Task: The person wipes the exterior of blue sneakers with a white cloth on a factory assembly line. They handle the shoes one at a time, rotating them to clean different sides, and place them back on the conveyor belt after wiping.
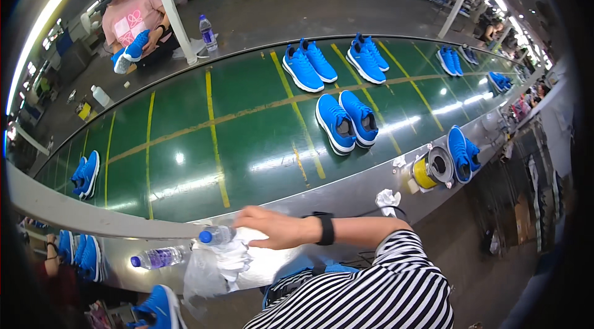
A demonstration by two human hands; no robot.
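Observation:
My right hand reaches left over the metal ledge, its fingers and thumb curled onto a crumpled wad of white tissue paper. The wad sits in a clear plastic bag. Right by the fingertips lies a clear bottle with a blue cap. A second bottle with a purple label rests on its side farther left. Below my forearm, blue material shows at the ledge's edge, partly covered by my striped shirt. My left hand is out of sight.
A green conveyor belt with yellow lines carries several pairs of blue sneakers. At the right, the ledge holds a yellow-banded tin, a white wad and blue shoes. Across the belt, a person holds blue shoes.

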